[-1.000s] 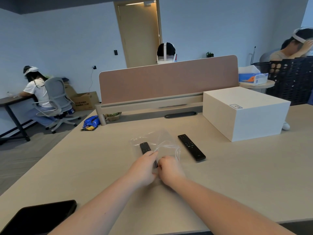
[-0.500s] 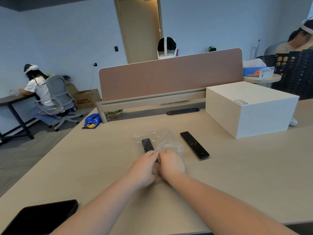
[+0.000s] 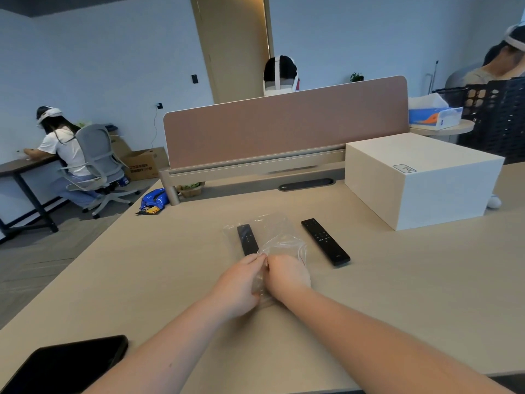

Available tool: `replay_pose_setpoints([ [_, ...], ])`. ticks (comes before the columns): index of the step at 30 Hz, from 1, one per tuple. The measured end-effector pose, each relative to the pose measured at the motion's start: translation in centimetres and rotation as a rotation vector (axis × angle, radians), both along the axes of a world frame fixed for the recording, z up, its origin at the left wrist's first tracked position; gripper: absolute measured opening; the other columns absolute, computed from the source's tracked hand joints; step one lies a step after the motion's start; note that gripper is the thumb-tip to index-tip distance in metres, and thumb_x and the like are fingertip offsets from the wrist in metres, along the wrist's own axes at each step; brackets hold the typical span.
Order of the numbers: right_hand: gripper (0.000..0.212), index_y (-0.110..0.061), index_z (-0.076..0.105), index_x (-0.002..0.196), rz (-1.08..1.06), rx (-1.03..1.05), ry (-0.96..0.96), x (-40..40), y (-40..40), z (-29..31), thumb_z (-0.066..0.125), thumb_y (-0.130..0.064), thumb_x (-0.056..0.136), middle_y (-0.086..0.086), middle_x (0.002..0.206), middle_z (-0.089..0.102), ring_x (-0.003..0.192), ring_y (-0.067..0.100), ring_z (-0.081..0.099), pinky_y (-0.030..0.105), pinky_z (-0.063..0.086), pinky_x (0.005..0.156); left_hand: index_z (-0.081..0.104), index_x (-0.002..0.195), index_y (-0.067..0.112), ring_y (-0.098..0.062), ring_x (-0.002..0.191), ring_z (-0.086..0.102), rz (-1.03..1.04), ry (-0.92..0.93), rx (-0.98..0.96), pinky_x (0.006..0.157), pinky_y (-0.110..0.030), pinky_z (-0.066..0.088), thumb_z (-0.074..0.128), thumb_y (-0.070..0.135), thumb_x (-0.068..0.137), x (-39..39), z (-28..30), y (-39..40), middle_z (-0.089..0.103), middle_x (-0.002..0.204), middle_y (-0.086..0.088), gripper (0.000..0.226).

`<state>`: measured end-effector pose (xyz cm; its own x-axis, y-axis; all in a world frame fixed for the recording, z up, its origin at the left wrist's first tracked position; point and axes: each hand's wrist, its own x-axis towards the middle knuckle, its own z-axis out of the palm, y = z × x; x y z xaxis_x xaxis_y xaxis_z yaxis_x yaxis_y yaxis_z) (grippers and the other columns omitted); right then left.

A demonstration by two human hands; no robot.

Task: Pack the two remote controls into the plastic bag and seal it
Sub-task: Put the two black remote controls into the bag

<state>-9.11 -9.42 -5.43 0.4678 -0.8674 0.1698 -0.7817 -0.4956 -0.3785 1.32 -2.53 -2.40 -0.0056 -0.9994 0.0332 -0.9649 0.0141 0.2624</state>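
A clear plastic bag (image 3: 279,237) lies crumpled on the desk in front of me. My left hand (image 3: 241,282) and my right hand (image 3: 287,275) sit side by side, both pinching the bag's near edge. One black remote control (image 3: 247,239) lies under or inside the bag's left part; I cannot tell which, and its near end is hidden by my left hand. A second black remote control (image 3: 324,241) lies bare on the desk just right of the bag.
A white box (image 3: 420,180) stands at the right rear of the desk (image 3: 412,294). A black phone (image 3: 65,362) lies at the near left corner. A brown divider panel (image 3: 284,123) closes the back; other people sit beyond it.
My hands have pressed closer together on the bag's edge and the plastic has bunched up a little. Both remotes lie where they were; the camera has tilted slightly.
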Motion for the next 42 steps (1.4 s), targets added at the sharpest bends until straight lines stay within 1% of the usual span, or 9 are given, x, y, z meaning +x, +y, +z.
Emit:
replay_pose_setpoints([
  [7,0.027,-0.016,0.065,0.075,0.048,-0.416,-0.223,-5.9,0.2,-1.8,0.047,-0.034,0.085,0.003,0.072,0.062,0.072,0.027,0.059,0.034,0.052,0.057,0.032,0.141,0.014,-0.021,0.126,0.047,0.026,-0.013,-0.011,0.097,-0.031,0.046,0.056,0.008,0.078,-0.4,0.2,-0.2,0.041,0.14,0.001,0.068],
  [10,0.019,-0.02,0.066,0.096,-0.177,-0.357,-0.168,-8.3,-0.9,-1.5,0.054,-0.033,0.086,0.005,0.097,0.063,0.094,0.032,0.058,0.039,0.048,0.076,0.025,0.145,0.016,-0.021,0.127,0.046,0.038,-0.043,-0.003,0.095,-0.029,0.046,0.057,0.012,0.08,-0.6,0.3,-0.1,0.035,0.146,0.005,0.073],
  [12,0.034,-0.026,0.054,0.123,-0.301,-0.191,-0.093,-9.4,-1.6,-1.5,0.051,-0.038,0.091,0.006,0.128,0.053,0.122,0.03,0.044,0.042,0.04,0.095,0.019,0.148,0.019,-0.021,0.129,0.044,0.042,-0.067,0.01,0.097,-0.032,0.046,0.058,0.015,0.081,-0.7,0.3,0.0,0.027,0.152,0.007,0.077],
  [14,0.047,-0.03,0.041,0.135,-0.37,-0.073,-0.038,-10.2,-1.9,-1.4,0.047,-0.046,0.091,0.006,0.138,0.046,0.131,0.027,0.036,0.041,0.035,0.102,0.014,0.149,0.02,-0.021,0.131,0.042,0.051,-0.089,0.023,0.099,-0.033,0.045,0.059,0.019,0.083,-0.8,0.4,0.1,0.02,0.155,0.009,0.08],
  [21,0.031,-0.018,0.054,0.122,-0.332,-0.054,-0.056,-10.2,-2.4,-1.3,0.045,-0.032,0.096,0.006,0.118,0.063,0.113,0.029,0.049,0.036,0.044,0.09,0.01,0.15,0.024,-0.021,0.131,0.043,0.065,-0.122,0.012,0.096,-0.034,0.047,0.049,0.024,0.09,-0.9,0.5,0.7,0.013,0.158,0.013,0.072],
  [28,0.032,-0.012,0.058,0.124,-0.305,-0.001,-0.454,-11.0,0.4,1.0,0.05,-0.021,0.094,0.01,0.115,0.064,0.101,0.032,0.059,0.041,0.051,0.086,-0.001,0.15,0.026,-0.029,0.116,0.053,0.122,-0.15,0.071,0.076,-0.03,0.043,0.042,0.014,0.087,-1.0,0.7,0.4,0.001,0.158,0.016,0.077],
  [32,0.032,-0.016,0.061,0.124,-0.162,-0.023,-0.607,-11.1,3.2,3.5,0.056,-0.021,0.092,0.003,0.117,0.064,0.1,0.024,0.061,0.032,0.049,0.091,-0.009,0.149,0.023,-0.032,0.117,0.053,0.16,-0.126,0.09,0.079,-0.031,0.043,0.046,0.009,0.083,-1.4,0.4,0.0,-0.004,0.16,0.011,0.086],
  [38,0.027,-0.015,0.069,0.113,-0.038,-0.137,-0.548,-11.7,5.9,4.6,0.063,-0.02,0.087,0.004,0.101,0.068,0.096,0.022,0.061,0.033,0.052,0.087,-0.007,0.15,0.015,-0.031,0.122,0.051,0.215,-0.093,0.065,0.09,-0.038,0.047,0.047,0.014,0.084,-1.9,0.5,0.0,-0.004,0.16,0.006,0.085],
  [42,0.026,-0.013,0.073,0.099,-0.006,-0.325,-0.465,-11.4,6.8,3.9,0.058,-0.027,0.082,0.005,0.082,0.068,0.08,0.025,0.06,0.036,0.056,0.068,-0.003,0.15,0.017,-0.028,0.129,0.045,0.222,-0.087,0.035,0.092,-0.038,0.048,0.05,0.014,0.084,-1.7,0.8,0.0,-0.003,0.16,0.006,0.085],
])
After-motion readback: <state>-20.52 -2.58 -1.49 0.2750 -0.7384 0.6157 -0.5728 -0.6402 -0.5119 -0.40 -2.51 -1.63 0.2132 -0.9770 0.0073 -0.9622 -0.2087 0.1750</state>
